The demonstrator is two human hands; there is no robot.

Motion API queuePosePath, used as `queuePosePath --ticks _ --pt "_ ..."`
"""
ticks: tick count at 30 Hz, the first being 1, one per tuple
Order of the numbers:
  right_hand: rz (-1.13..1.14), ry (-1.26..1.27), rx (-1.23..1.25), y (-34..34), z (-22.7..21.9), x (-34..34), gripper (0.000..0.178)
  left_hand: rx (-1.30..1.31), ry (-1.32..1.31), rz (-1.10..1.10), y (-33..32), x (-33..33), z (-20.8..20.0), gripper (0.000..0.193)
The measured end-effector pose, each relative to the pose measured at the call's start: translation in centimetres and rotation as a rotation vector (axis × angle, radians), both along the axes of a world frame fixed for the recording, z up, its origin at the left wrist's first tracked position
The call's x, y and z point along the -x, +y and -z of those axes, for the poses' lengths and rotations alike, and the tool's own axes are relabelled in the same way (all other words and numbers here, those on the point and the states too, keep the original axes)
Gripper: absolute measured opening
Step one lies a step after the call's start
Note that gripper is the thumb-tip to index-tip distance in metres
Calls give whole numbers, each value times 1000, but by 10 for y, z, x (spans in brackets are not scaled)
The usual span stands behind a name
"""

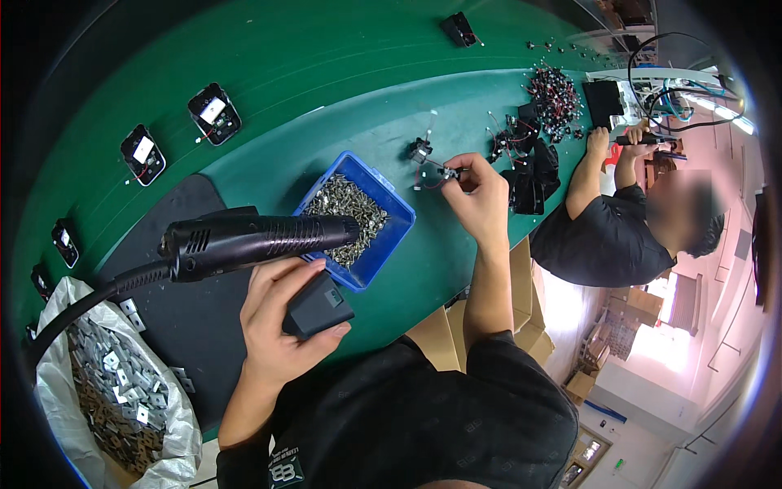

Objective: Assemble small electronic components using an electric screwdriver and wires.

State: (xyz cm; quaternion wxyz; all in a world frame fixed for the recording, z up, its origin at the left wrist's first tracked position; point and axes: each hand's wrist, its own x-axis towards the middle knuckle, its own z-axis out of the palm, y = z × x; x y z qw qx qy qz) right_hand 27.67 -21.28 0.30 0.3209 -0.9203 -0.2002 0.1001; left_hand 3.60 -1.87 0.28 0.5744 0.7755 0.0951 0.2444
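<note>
My left hand (273, 330) is closed around a small black plastic housing (319, 306), just below the near edge of a blue bin (401, 213). Screws (368, 213) fill much of that bin. With thumb and fingertips, my right hand (482, 202) pinches a small black part with thin wires (450, 173); the fingers partly cover it. Just beyond lies another small black wired part (420, 150) on the green bench. A black corded power tool, shaped like an electric screwdriver (252, 242), extends above my left hand, its tip over the screws.
Metal plates (122, 383) fill a white sack at the lower left, beside a dark mat (163, 244). Black devices (215, 114) sit along the far green strip. Wired parts (555, 102) and black housings (533, 175) are piled at right, near a co-worker (611, 232). Cardboard boxes (521, 293) stand below the bench.
</note>
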Motion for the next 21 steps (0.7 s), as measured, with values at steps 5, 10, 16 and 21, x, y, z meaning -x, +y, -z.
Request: queuePosePath --ticks 5,10,16,21 --pt "57 -122 -111 0 -3 6 22 359 -67 139 -1 7 5 62" --pt "123 -65 -51 -8 -2 12 18 401 -45 178 -3 9 10 65" --pt "93 338 -662 -5 -9 24 10 447 -71 139 -6 9 7 62" --pt "-128 629 -1065 4 -25 61 25 443 -123 116 -6 9 17 62"
